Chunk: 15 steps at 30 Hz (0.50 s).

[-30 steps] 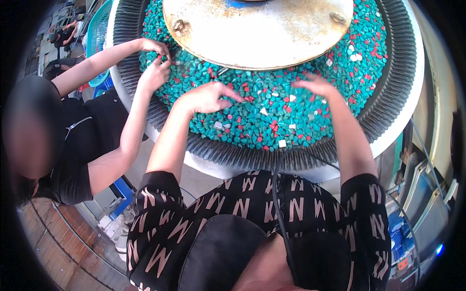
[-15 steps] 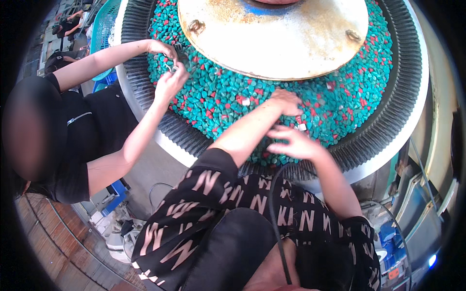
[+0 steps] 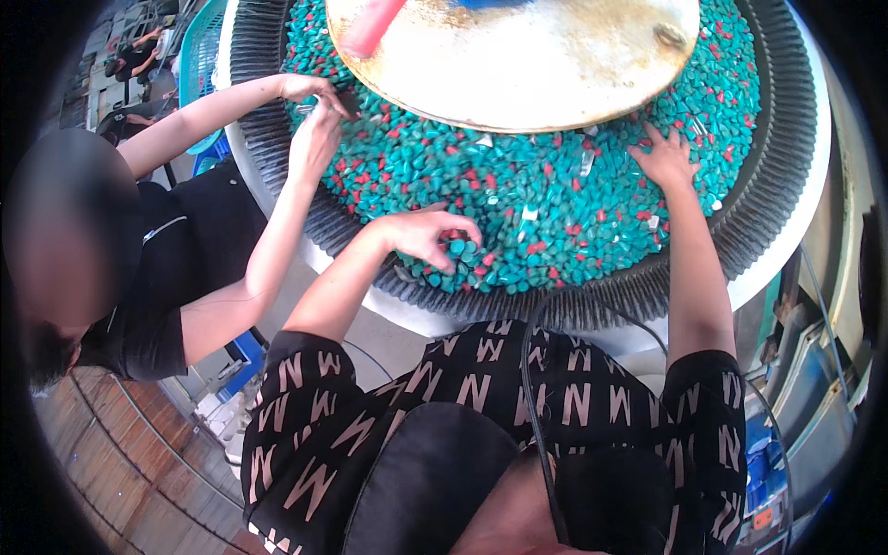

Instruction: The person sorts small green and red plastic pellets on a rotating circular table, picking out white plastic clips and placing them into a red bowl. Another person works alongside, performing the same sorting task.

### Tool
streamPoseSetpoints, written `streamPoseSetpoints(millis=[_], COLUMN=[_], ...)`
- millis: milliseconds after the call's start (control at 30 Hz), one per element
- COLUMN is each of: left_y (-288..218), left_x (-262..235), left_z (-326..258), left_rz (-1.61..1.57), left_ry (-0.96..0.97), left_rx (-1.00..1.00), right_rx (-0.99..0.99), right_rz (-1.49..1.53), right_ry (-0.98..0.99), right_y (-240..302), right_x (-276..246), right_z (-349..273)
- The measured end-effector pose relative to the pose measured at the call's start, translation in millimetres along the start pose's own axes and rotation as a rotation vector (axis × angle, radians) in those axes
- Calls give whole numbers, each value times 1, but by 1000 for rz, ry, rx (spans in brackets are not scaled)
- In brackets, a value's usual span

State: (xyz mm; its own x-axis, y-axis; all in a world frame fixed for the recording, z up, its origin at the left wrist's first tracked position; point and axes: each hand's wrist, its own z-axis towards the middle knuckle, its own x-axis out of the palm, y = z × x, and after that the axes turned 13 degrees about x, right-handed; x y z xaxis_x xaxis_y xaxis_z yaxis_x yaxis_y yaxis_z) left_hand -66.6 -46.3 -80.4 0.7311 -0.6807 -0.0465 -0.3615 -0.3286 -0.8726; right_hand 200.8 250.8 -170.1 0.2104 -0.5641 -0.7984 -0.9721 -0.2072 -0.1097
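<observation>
A round vibratory tub is filled with small teal-green and red tumbling stones [image 3: 555, 245]. My left hand [image 3: 421, 235] is at the tub's near side, fingers and thumb curled round a few of the stones. Farther right, my right hand [image 3: 668, 159] lies palm down on the stones with its fingers spread, near the edge of the central disc. Pale or shiny pieces lie among the stones: a long clear-looking one [image 3: 587, 163], a whitish one [image 3: 530, 213] and another [image 3: 654, 223] near my right wrist. Their kind is too small to tell.
A rusty white disc [image 3: 518, 83] covers the tub's middle, with a pinkish-red cylinder [image 3: 372, 28] over it. The black ribbed wall [image 3: 777, 166] rings the stones. At left, a co-worker's hands [image 3: 316, 139] hold a small metal part. A black cable [image 3: 529, 370] hangs before me.
My hands, close together near the middle before, have moved apart: the left to the near left, the right to the far right. The red cylinder now shows over the disc's left part.
</observation>
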Motion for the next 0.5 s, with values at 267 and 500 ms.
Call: streamPoseSetpoints(millis=[267,500], left_y=[-5,-3], left_x=[7,56], left_z=[-53,-13], left_rz=[-410,485], left_ry=[-383,-502], left_rx=[-80,-270], right_rx=[-506,-554], right_rz=[6,63], right_ry=[231,227], right_y=[74,95], right_x=[35,48], right_z=[-109,-185])
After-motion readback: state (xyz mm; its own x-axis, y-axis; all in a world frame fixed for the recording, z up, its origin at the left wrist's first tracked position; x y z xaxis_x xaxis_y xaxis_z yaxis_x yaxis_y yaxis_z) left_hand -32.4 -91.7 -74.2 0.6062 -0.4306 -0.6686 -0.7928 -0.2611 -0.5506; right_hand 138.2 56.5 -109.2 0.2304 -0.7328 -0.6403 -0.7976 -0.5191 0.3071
